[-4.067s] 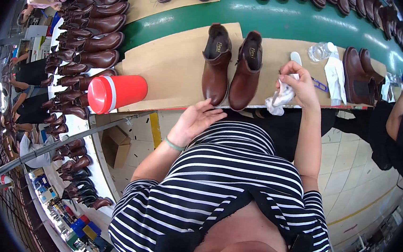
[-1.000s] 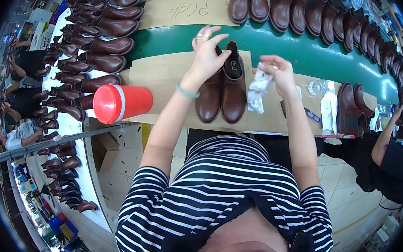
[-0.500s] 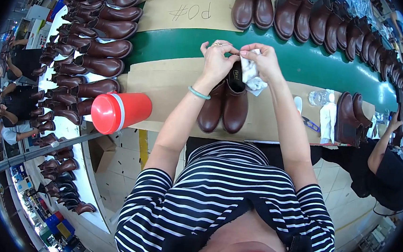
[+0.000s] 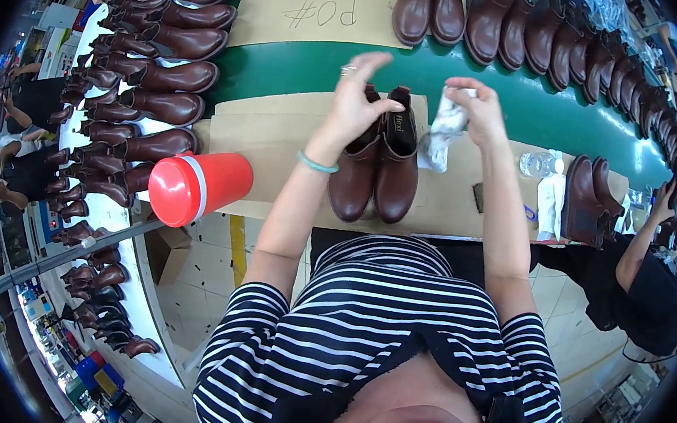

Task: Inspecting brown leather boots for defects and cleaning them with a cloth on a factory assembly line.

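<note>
A pair of dark brown ankle boots (image 4: 395, 186) stands side by side before me, toes toward me, on a sheet of cardboard (image 4: 273, 131). Over the shaft of the left boot is my left hand (image 4: 357, 100), open, thumb and fingers apart, with nothing in it. It hides part of that boot's opening. To the right of the boots, raised off the cardboard, my right hand (image 4: 481, 113) is closed on a crumpled white cloth (image 4: 445, 126) with grey marks, which hangs down from the fingers.
A red jug (image 4: 211, 188) lies at left. On the right are a clear bottle (image 4: 535, 163), a white cloth strip (image 4: 549, 206) and another boot pair (image 4: 586, 201). Rows of brown boots (image 4: 176, 75) line the left rack and the far table edge. A co-worker (image 4: 646, 291) is at right.
My hands have come apart from above the right boot. The left moved left and opened; the right moved right with the cloth.
</note>
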The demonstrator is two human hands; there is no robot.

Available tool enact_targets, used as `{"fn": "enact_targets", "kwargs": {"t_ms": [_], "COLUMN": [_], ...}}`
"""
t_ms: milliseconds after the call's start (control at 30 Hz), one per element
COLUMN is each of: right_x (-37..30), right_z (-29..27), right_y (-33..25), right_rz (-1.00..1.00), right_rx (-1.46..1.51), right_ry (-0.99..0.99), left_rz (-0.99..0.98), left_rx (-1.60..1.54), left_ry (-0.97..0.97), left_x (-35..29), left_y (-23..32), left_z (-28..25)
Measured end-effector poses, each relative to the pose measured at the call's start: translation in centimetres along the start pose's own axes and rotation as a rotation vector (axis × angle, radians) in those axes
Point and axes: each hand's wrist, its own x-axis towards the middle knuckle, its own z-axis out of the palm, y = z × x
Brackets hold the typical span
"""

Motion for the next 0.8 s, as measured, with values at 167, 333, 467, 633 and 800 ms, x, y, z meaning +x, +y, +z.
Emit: {"fn": "enact_targets", "kwargs": {"t_ms": [167, 333, 467, 633, 800], "right_x": [-0.8, 0.1, -0.3, 0.6, -0.1], "right_z": [1.0, 7.8, 11.9, 9.5, 11.9], "right_y": [-4.8, -4.9, -2.0, -2.8, -2.7], "right_rz": [-0.021, -0.116, -0.548, -0.252, -0.446], "right_rx": [0.026, -0.400, -0.974, -0.918, -0.974], "right_ry": [-0.124, -0.340, -0.116, -0.133, -0.094], "left_rz": [-0.397, -0.442, -0.415, -0.373, -0.451], "left_rx": [-0.343, -0.466, -0.387, -0.580, -0.404], "left_ry": [-0.058, -0.038, 0.077, 0.217, 0.163], "left_x": [-1.7, -1.5, -1.9, -2.3, -1.9], "left_y": [-2.4, -3.3, -3.9, -3.4, -3.9], "left_z": [-3.2, -1.9, -0.9, -0.3, -0.6]}}
